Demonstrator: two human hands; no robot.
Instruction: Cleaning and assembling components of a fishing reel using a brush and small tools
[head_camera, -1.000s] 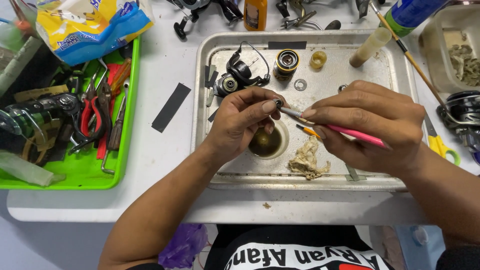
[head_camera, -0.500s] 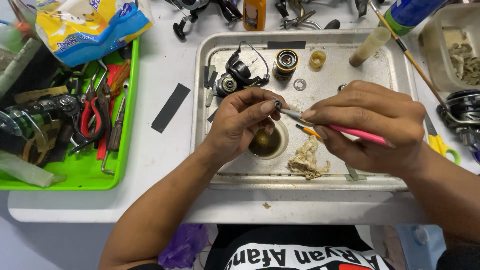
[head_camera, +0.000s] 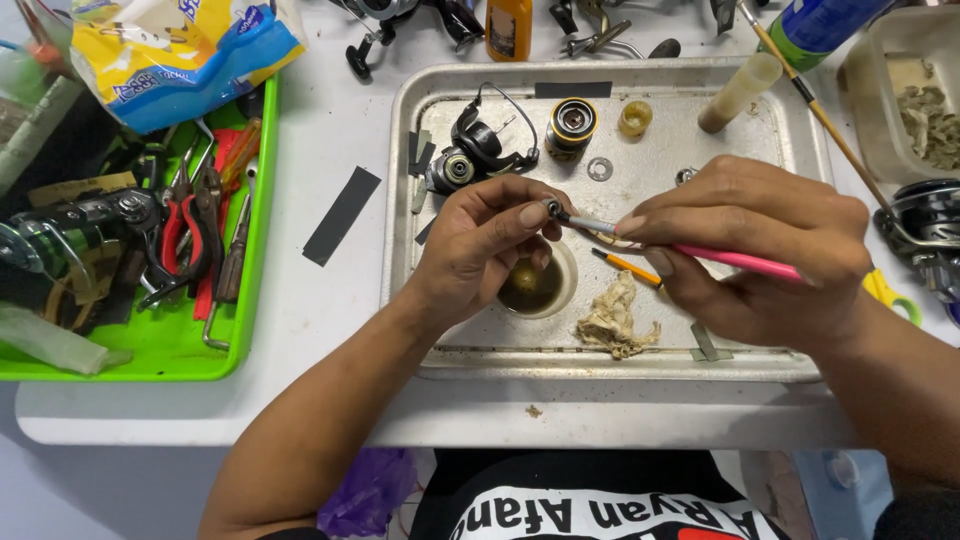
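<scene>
Right, both hands over the metal tray (head_camera: 800, 140), w/ its raised rim all round. My left hand (head_camera: 480, 250) pinches a small dark round part (head_camera: 551, 208) btwn thumb and forefinger, held above the small cup of brownish liquid (head_camera: 533, 285). My right hand (head_camera: 750, 245) is closed on a pink brush (head_camera: 735, 260), tip touching the part. Tight spot: reel body (head_camera: 470, 155) just behind my left knuckles, spool (head_camera: 571, 122) and washer (head_camera: 600, 169) near, rag (head_camera: 612, 318) just beside the cup. Open room on the tray's far right, by the cream tube (head_camera: 740, 92). Green tray (head_camera: 150, 345) of tools well apart, left. Vs. half a sec ago: hands, part and brush barely shifted, same pinch.
</scene>
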